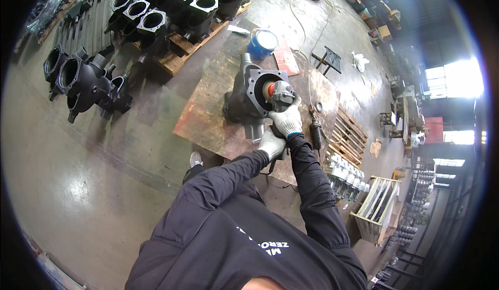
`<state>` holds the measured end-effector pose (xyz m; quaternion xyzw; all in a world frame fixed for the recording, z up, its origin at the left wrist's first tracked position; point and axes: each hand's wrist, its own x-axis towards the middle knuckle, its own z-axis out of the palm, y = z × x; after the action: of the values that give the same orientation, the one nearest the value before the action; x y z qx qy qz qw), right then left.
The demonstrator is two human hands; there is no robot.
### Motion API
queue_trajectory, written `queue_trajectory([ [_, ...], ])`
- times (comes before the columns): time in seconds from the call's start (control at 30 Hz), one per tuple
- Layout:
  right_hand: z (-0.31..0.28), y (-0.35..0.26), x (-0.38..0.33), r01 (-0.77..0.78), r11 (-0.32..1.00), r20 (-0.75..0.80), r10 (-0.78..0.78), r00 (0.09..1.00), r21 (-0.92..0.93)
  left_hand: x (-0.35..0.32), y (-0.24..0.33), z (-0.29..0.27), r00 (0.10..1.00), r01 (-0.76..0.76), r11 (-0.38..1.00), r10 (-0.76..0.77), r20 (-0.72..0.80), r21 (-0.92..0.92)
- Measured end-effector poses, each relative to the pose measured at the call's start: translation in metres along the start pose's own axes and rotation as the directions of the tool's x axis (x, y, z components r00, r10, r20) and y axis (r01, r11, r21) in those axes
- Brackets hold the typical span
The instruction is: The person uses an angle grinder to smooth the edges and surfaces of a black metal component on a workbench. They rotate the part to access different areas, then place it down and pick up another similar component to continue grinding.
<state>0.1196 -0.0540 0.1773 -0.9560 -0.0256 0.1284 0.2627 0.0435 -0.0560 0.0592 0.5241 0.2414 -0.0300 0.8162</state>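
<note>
On the worktable, a black cast metal housing (240,95) stands with its round flanged opening facing me. An angle grinder (283,93) with a red and tan disc sits at that opening, its disc partly inside the rim. My right hand (289,119), in a whitish knit glove, is closed around the grinder just behind its head. Lower down, my left hand (272,144), gloved alike, wraps the rear of the tool's body. Both hands hide much of the grinder's body. Whether the disc touches the metal I cannot tell.
The worktable (202,110) also carries a blue can (260,45), a red flat sheet (285,57) and a dark handheld tool (315,129) with a hose. Pallets of black castings (187,1) stand far left, more castings (88,82) on the floor. Right lies a wooden pallet (345,134).
</note>
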Motion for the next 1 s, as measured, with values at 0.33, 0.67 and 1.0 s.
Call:
queue_trajectory([
  [0.33,-0.003,0.002,-0.002,0.016,0.998,0.002,-0.016,1.0,-0.068,-0.023,0.039,-0.004,0.996,0.059,0.991,-0.067,0.057,0.124],
  [0.67,-0.019,0.008,0.004,0.043,0.996,-0.157,-0.056,0.986,-0.083,-0.012,0.04,0.012,0.998,0.035,0.996,-0.039,0.042,0.08],
  [1.0,-0.027,0.011,0.005,0.085,0.994,-0.056,-0.089,0.994,-0.065,-0.003,0.008,0.028,0.998,-0.067,0.993,0.068,-0.01,0.102],
])
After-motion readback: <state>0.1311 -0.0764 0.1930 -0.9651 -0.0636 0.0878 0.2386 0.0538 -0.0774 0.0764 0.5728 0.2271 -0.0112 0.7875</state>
